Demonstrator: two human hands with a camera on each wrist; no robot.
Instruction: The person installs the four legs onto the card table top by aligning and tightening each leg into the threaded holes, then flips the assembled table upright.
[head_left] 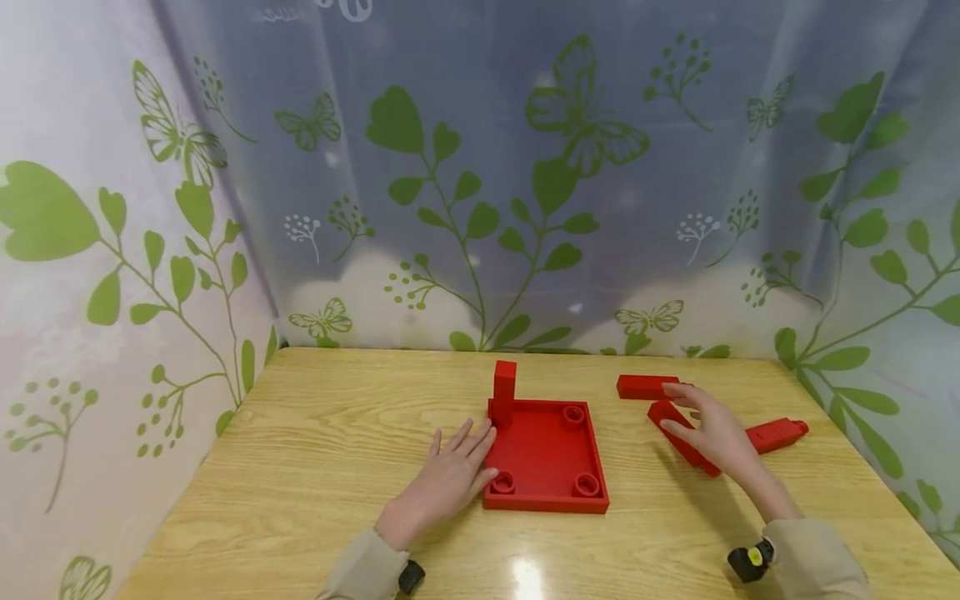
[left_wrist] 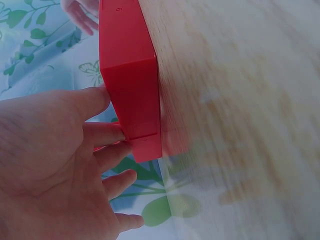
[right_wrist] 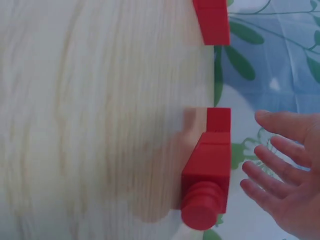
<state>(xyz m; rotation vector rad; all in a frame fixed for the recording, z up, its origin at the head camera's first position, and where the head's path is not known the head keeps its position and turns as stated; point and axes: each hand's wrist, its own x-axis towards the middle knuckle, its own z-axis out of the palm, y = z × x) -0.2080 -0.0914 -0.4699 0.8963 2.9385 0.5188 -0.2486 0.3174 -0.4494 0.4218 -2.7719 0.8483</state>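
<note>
A shallow red square tray [head_left: 540, 454] lies on the table with round sockets visible at three corners. From its back left corner rises a red square post [head_left: 506, 387]. My left hand [head_left: 441, 481] rests along the tray's left side, fingers extended and thumb at the front left corner; the left wrist view has the fingertips against the red side wall [left_wrist: 132, 102]. Over to the right, my right hand [head_left: 716, 433] hovers with spread fingers above a slanted red post [head_left: 677, 435], partly covering it. The right wrist view puts a post's round peg [right_wrist: 201, 206] apart from the fingers.
Behind my right hand lies another red post [head_left: 645, 387], and a third post [head_left: 777, 434] with a round end lies right of the wrist. A patterned curtain [head_left: 480, 275] hangs at the wooden table's [head_left: 337, 417] back edge and along both sides.
</note>
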